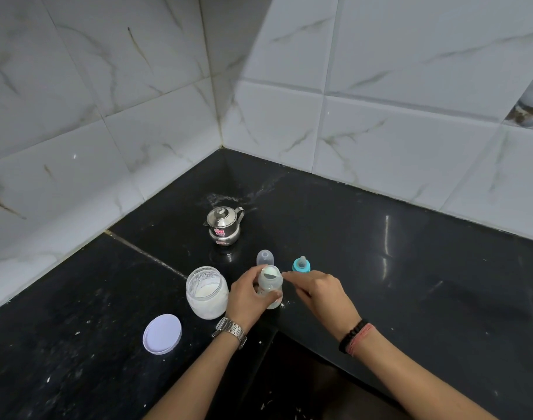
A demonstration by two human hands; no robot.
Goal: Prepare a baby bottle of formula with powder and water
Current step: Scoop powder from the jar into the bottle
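A clear baby bottle stands open on the black counter, and my left hand grips its body. My right hand pinches the handle of a small pale scoop, whose bowl lies over the bottle's mouth. Left of the bottle stands an open glass jar with white powder in it. The teal nipple ring and the clear bottle cap stand just behind the bottle. A lidded steel pot sits further back.
The jar's white lid lies on the counter at the front left. Specks of powder are scattered by the bottle's base. Marble-tiled walls meet in a corner behind the counter, which steps inward near my arms.
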